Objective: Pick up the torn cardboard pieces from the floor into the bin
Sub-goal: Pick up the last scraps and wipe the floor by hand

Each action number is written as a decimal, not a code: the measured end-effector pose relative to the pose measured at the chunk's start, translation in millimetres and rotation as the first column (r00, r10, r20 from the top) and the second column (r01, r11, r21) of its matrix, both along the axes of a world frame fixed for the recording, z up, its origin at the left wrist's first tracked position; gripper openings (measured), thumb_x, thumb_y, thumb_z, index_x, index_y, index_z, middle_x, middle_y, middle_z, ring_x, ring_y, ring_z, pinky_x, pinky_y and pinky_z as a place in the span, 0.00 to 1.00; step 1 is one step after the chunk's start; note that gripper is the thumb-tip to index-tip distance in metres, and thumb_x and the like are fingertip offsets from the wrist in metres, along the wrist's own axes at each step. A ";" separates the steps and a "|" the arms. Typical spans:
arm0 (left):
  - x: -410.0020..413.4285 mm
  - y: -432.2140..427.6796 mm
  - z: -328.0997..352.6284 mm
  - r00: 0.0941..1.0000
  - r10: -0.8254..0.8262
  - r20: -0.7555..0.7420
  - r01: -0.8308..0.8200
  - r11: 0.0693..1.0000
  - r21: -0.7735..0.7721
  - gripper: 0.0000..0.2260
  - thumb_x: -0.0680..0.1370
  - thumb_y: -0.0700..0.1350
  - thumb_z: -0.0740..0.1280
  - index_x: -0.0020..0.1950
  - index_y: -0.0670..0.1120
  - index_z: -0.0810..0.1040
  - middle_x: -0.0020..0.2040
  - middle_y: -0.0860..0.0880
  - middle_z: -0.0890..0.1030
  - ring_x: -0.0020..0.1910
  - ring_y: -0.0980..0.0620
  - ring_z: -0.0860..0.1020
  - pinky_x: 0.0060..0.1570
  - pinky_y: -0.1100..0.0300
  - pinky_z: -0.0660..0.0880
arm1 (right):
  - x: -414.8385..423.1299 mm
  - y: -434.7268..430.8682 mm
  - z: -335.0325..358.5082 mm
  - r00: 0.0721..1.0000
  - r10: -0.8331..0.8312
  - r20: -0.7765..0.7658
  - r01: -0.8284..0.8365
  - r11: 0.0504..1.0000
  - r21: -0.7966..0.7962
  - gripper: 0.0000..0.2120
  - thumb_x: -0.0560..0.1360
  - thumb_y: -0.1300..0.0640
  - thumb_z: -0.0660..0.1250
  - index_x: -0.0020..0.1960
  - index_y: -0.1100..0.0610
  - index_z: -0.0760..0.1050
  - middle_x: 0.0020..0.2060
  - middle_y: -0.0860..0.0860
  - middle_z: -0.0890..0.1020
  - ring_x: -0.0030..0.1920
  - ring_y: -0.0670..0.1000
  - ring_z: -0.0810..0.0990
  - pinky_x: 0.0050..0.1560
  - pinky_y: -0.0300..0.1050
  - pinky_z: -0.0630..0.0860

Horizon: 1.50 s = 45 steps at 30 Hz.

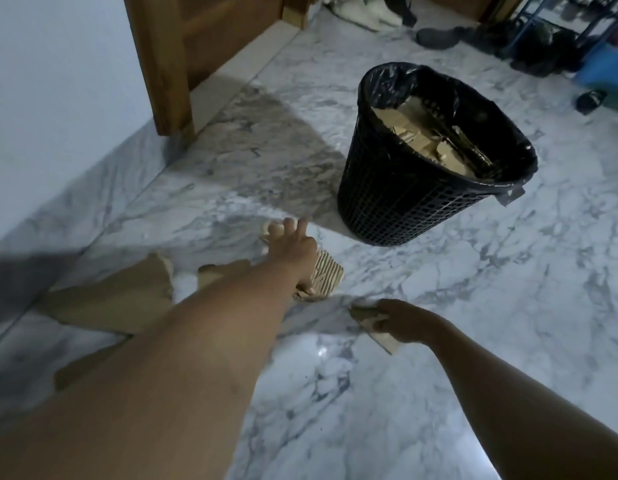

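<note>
Mid-pickup: my right hand (403, 322) apparently pinches a scrap (385, 341), left hand (293, 245) spread over the corrugated piece (330, 277) beneath it; next, grip it and reach the bin (387, 202) beyond.

Glossy white marble floor (474, 306) with grey veins fills the room, meeting a pale wall (58, 98) along its left edge, where a brown wooden door (169, 64) stands. At the floor's far edge lie dark shoes (435, 38), and a blue metal rack (577, 22) stands in the far right corner with a black slipper (591, 100) near it. Light glares off the tiles (330, 348) near the front.
</note>
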<state>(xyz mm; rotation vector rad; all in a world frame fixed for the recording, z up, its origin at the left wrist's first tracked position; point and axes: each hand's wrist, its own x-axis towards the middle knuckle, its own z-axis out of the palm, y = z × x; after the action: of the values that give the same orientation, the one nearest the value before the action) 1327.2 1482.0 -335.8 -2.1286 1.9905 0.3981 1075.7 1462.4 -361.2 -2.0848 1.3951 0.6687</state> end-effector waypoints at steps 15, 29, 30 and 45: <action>35.6 -26.5 -19.5 0.942 0.167 -0.291 -0.166 0.986 0.029 0.24 0.69 0.40 0.73 0.62 0.46 0.70 0.60 0.41 0.72 0.58 0.39 0.72 0.50 0.50 0.74 | 83.3 -45.4 4.5 0.957 0.276 0.089 -0.244 0.932 -0.267 0.23 0.74 0.51 0.72 0.66 0.57 0.71 0.64 0.54 0.69 0.63 0.60 0.72 0.61 0.57 0.74; 109.9 50.8 29.6 0.620 0.498 -0.606 -0.544 0.830 0.124 0.25 0.71 0.44 0.78 0.66 0.41 0.77 0.62 0.45 0.80 0.58 0.46 0.79 0.53 0.58 0.74 | 65.8 -6.9 34.7 0.858 -0.276 0.434 0.234 0.961 0.149 0.11 0.69 0.65 0.75 0.51 0.60 0.82 0.40 0.55 0.81 0.37 0.51 0.80 0.34 0.40 0.75; 122.4 62.0 36.4 0.612 0.522 -0.594 -0.541 0.825 0.167 0.23 0.70 0.45 0.78 0.64 0.41 0.78 0.61 0.45 0.81 0.56 0.47 0.79 0.55 0.57 0.75 | 58.4 -7.1 38.4 0.764 -0.417 0.493 0.345 0.909 0.235 0.12 0.69 0.67 0.75 0.52 0.62 0.82 0.39 0.57 0.82 0.36 0.52 0.81 0.35 0.42 0.77; 171.3 203.1 48.3 0.886 0.455 0.085 -0.409 0.685 0.603 0.22 0.75 0.55 0.72 0.64 0.44 0.78 0.61 0.45 0.80 0.51 0.49 0.79 0.48 0.55 0.80 | 238.4 72.0 40.4 0.910 0.288 0.299 -0.273 0.958 -0.093 0.17 0.77 0.46 0.67 0.58 0.58 0.75 0.53 0.55 0.75 0.60 0.59 0.72 0.59 0.58 0.68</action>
<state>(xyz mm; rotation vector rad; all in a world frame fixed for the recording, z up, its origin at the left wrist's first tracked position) 1498.5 1685.2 -287.5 -2.1126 1.1031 1.0475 1314.2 1534.4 -320.7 -2.3352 0.9564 0.3934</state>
